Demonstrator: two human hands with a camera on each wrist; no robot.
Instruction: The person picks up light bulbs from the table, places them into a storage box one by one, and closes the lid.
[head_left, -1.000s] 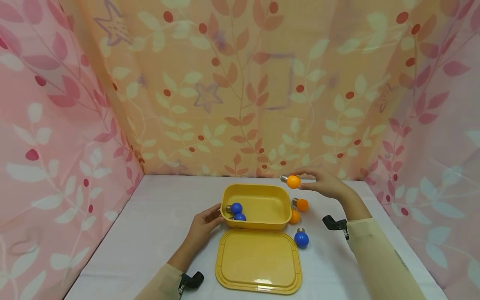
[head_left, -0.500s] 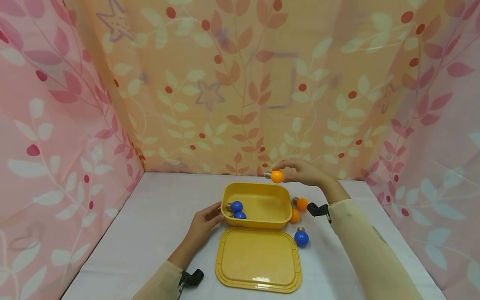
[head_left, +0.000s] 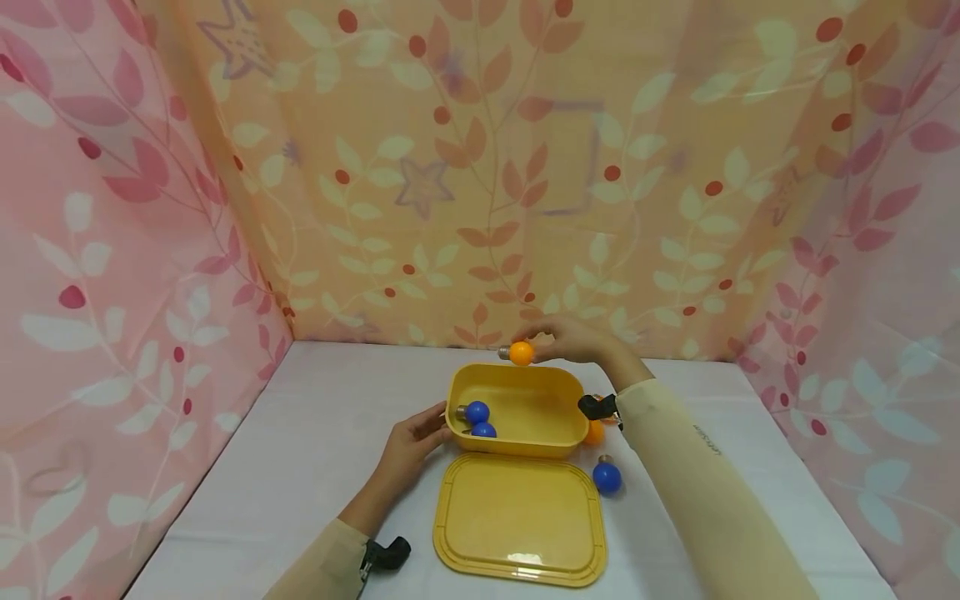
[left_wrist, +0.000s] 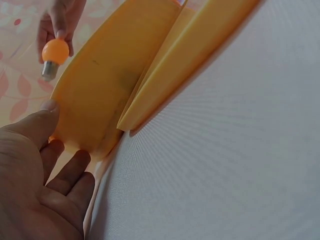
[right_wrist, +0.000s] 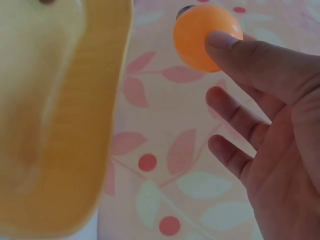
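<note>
My right hand (head_left: 566,337) pinches an orange light bulb (head_left: 522,353) over the back rim of the yellow box (head_left: 532,437). Its silver screw base points left in the head view. The right wrist view has the thumb (right_wrist: 225,42) against the orange globe, with two other fingers apart from it. My left hand (head_left: 408,442) touches the box's left end with its fingertips, fingers relaxed, as the left wrist view also has it. Inside the box, at its left, lie two blue bulbs (head_left: 477,412).
A yellow lid (head_left: 519,521) lies flat in front of the box. Right of the lid is a blue bulb (head_left: 607,477). Orange bulbs (head_left: 594,432) lie beside the box's right end, partly hidden by the right sleeve (head_left: 675,450). Patterned curtains (head_left: 375,208) close in the white table.
The right hand has carried the orange bulb leftward, from beyond the box's right corner to over its back rim. My left hand stays at the box.
</note>
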